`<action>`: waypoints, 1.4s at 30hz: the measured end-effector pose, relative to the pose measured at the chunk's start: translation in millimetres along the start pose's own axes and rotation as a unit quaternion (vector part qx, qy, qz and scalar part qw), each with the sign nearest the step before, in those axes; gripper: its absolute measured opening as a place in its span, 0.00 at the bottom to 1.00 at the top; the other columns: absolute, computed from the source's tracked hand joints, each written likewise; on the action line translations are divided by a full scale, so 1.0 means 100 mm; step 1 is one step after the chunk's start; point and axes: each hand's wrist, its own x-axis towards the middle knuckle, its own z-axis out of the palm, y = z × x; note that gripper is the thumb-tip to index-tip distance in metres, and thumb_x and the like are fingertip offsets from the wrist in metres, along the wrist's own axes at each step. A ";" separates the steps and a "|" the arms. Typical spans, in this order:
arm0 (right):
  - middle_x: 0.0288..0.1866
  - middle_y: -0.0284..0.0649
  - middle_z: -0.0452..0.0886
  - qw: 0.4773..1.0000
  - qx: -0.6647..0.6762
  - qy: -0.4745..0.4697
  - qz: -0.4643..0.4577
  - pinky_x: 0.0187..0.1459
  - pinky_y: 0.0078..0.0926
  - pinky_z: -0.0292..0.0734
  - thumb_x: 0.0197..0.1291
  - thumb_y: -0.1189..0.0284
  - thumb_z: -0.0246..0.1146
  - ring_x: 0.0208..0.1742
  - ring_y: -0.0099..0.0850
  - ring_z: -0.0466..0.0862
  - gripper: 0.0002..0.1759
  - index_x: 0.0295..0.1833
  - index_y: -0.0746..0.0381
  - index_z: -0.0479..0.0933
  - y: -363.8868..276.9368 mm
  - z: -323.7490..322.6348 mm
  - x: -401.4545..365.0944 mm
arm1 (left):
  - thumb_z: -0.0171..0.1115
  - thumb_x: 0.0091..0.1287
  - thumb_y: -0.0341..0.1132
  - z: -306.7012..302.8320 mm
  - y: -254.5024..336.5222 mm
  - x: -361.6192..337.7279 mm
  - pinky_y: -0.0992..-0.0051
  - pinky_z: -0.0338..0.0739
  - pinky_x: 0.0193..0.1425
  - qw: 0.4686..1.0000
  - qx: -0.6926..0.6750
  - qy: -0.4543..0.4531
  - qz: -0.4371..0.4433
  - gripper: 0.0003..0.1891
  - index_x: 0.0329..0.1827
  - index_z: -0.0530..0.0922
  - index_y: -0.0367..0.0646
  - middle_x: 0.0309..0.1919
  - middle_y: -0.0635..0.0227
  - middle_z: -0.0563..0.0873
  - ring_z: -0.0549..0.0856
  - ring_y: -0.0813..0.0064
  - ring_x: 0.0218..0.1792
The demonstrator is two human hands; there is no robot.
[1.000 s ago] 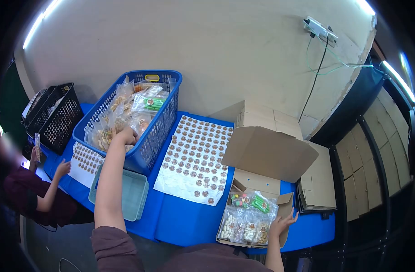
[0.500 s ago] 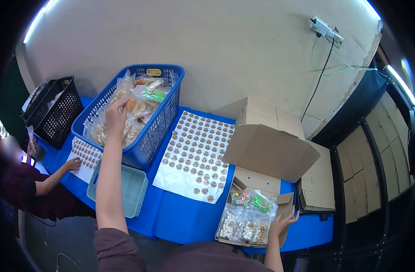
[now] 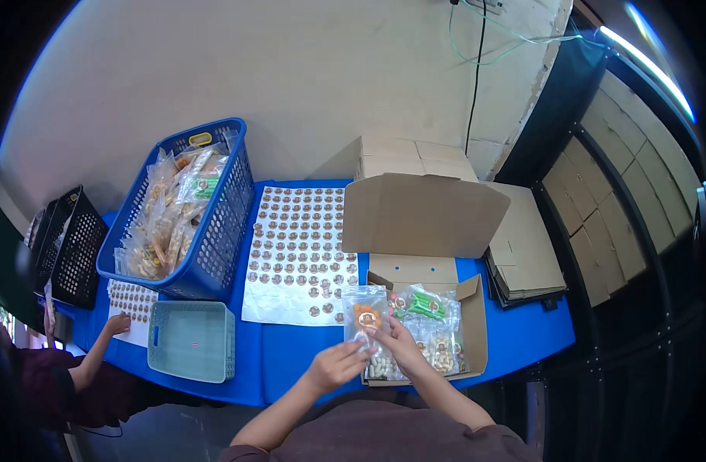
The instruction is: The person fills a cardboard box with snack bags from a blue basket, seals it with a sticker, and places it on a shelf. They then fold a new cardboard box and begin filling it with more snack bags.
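Observation:
A clear zip bag of orange snack pieces [image 3: 357, 305] is held upright between my two hands, above the left side of an open cardboard box [image 3: 476, 339]. My left hand [image 3: 336, 368] pinches its lower left edge. My right hand [image 3: 401, 346] grips its lower right side, close to a round sticker on the front. Inside the box lie several snack bags, among them a bag of green sticks [image 3: 427, 303] and bags of pale pieces [image 3: 441, 350]. The held bag hides part of these.
A blue basket [image 3: 214, 239] full of snack bags stands left, near a pale green tray [image 3: 191, 379] and a sticker sheet [image 3: 283, 304]. Flat cardboard boxes [image 3: 526, 250] are stacked at right. A co-worker's hand [image 3: 119, 323] rests on another sticker sheet [image 3: 137, 336] beside a black basket [image 3: 64, 262].
My left hand has come from the blue basket to the cardboard box, now with the orange snack bag. My right hand has moved from the box's right flap onto that bag. The view has shifted.

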 end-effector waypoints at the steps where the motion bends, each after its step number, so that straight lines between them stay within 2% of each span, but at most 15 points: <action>1: 0.62 0.42 0.73 0.998 0.053 -0.039 0.026 0.57 0.30 0.72 0.66 0.71 0.59 0.59 0.29 0.76 0.26 0.67 0.66 0.63 0.01 0.01 0.02 | 0.67 0.57 0.34 0.01 0.07 -0.05 0.71 0.82 0.50 1.000 0.002 -0.003 0.000 0.07 0.38 0.82 0.45 0.54 0.66 0.83 0.83 0.66 0.55; 3: 0.59 0.42 0.75 0.996 0.084 -0.031 0.008 0.54 0.26 0.75 0.62 0.77 0.61 0.54 0.27 0.80 0.25 0.64 0.67 0.64 0.00 0.10 -0.02 | 0.72 0.53 0.46 0.02 0.19 -0.09 0.65 0.76 0.60 0.964 -0.132 0.132 -0.190 0.30 0.58 0.76 0.45 0.64 0.58 0.73 0.75 0.59 0.64; 4: 0.58 0.42 0.76 0.997 0.066 -0.017 -0.027 0.55 0.26 0.75 0.63 0.77 0.61 0.54 0.28 0.79 0.25 0.64 0.67 0.64 -0.01 0.14 -0.06 | 0.72 0.53 0.46 -0.01 0.17 -0.10 0.65 0.76 0.60 0.964 -0.128 0.132 -0.190 0.30 0.58 0.76 0.45 0.64 0.58 0.73 0.75 0.59 0.64; 7: 0.55 0.42 0.77 0.996 0.062 -0.040 -0.050 0.56 0.27 0.75 0.63 0.76 0.61 0.55 0.29 0.79 0.25 0.63 0.66 0.62 -0.08 0.27 -0.19 | 0.77 0.43 0.55 -0.20 0.02 -0.13 0.56 0.57 0.73 0.840 -0.290 0.158 -0.431 0.62 0.77 0.47 0.46 0.73 0.52 0.56 0.56 0.60 0.74; 8: 0.55 0.41 0.76 0.995 0.068 -0.058 -0.050 0.55 0.26 0.75 0.64 0.75 0.61 0.54 0.27 0.79 0.24 0.63 0.65 0.62 -0.07 0.33 -0.25 | 0.75 0.52 0.51 -0.22 0.04 -0.09 0.61 0.66 0.68 0.792 -0.362 0.180 -0.457 0.49 0.73 0.58 0.40 0.66 0.53 0.68 0.69 0.64 0.67; 9: 0.54 0.40 0.76 0.993 0.074 -0.076 -0.050 0.54 0.26 0.76 0.65 0.74 0.60 0.53 0.25 0.78 0.23 0.62 0.64 0.61 -0.05 0.38 -0.30 | 0.75 0.52 0.51 -0.19 0.06 -0.12 0.61 0.66 0.68 0.792 -0.358 0.181 -0.461 0.49 0.73 0.58 0.40 0.66 0.53 0.68 0.69 0.64 0.67; 11: 0.51 0.40 0.78 0.989 0.047 -0.130 -0.052 0.51 0.25 0.77 0.67 0.73 0.59 0.48 0.23 0.80 0.19 0.59 0.63 0.62 -0.03 0.39 -0.36 | 0.68 0.63 0.44 -0.10 0.12 -0.19 0.70 0.73 0.62 0.607 -0.593 0.067 -0.525 0.31 0.64 0.69 0.36 0.55 0.61 0.79 0.79 0.72 0.55; 12: 0.49 0.39 0.78 0.992 0.019 -0.125 -0.030 0.48 0.24 0.76 0.67 0.73 0.59 0.45 0.23 0.80 0.18 0.57 0.63 0.62 -0.08 0.39 -0.38 | 0.62 0.69 0.37 -0.14 0.26 -0.06 0.78 0.77 0.53 0.577 -0.607 0.134 -0.530 0.17 0.55 0.75 0.36 0.46 0.68 0.84 0.82 0.80 0.47; 16: 0.43 0.37 0.80 0.991 -0.036 -0.125 -0.017 0.38 0.17 0.73 0.68 0.71 0.58 0.41 0.20 0.81 0.17 0.56 0.63 0.63 0.08 0.25 -0.35 | 0.62 0.68 0.36 -0.03 0.37 -0.13 0.79 0.77 0.50 0.575 -0.593 0.144 -0.545 0.17 0.56 0.75 0.36 0.48 0.66 0.83 0.81 0.81 0.48; 21: 0.44 0.36 0.81 0.979 -0.110 -0.165 0.056 0.39 0.16 0.74 0.69 0.68 0.57 0.42 0.19 0.81 0.20 0.62 0.64 0.66 -0.07 0.14 -0.41 | 0.62 0.68 0.36 -0.10 0.41 -0.13 0.79 0.76 0.50 0.664 -0.510 0.069 -0.542 0.18 0.57 0.74 0.35 0.48 0.66 0.83 0.81 0.81 0.48; 24: 0.45 0.36 0.82 0.981 -0.067 -0.179 0.030 0.43 0.18 0.76 0.69 0.68 0.58 0.43 0.20 0.82 0.23 0.65 0.65 0.67 -0.01 0.19 -0.41 | 0.62 0.69 0.37 -0.05 0.52 -0.01 0.79 0.76 0.51 0.639 -0.515 0.211 -0.532 0.20 0.59 0.72 0.35 0.49 0.65 0.82 0.81 0.80 0.49; 27: 0.47 0.37 0.81 0.993 0.036 -0.101 -0.051 0.49 0.20 0.76 0.69 0.67 0.57 0.47 0.22 0.81 0.22 0.64 0.66 0.67 0.04 0.28 -0.44 | 0.60 0.70 0.37 -0.04 0.56 0.10 0.78 0.75 0.53 0.654 -0.499 0.248 -0.511 0.21 0.61 0.69 0.34 0.51 0.63 0.81 0.80 0.78 0.51; 33: 0.48 0.39 0.81 0.991 -0.021 -0.131 -0.029 0.48 0.16 0.74 0.69 0.67 0.57 0.48 0.20 0.81 0.21 0.62 0.67 0.67 0.01 0.16 -0.45 | 0.56 0.72 0.39 -0.14 0.62 0.14 0.75 0.74 0.57 0.655 -0.530 0.188 -0.504 0.21 0.62 0.68 0.34 0.53 0.61 0.80 0.79 0.75 0.54; 36: 0.44 0.37 0.83 0.992 0.057 -0.106 -0.042 0.42 0.15 0.74 0.69 0.68 0.58 0.42 0.19 0.82 0.21 0.61 0.67 0.66 -0.16 0.23 -0.52 | 0.55 0.73 0.40 -0.06 0.60 0.09 0.74 0.74 0.56 0.686 -0.485 0.211 -0.499 0.22 0.62 0.68 0.33 0.53 0.60 0.80 0.80 0.73 0.52; 42: 0.45 0.38 0.82 0.984 -0.140 -0.105 0.010 0.46 0.19 0.75 0.70 0.63 0.56 0.44 0.21 0.81 0.21 0.59 0.69 0.71 -0.22 0.16 -0.56 | 0.55 0.73 0.42 -0.07 0.69 0.10 0.73 0.74 0.57 0.726 -0.439 0.168 -0.502 0.25 0.64 0.67 0.30 0.51 0.57 0.82 0.81 0.72 0.53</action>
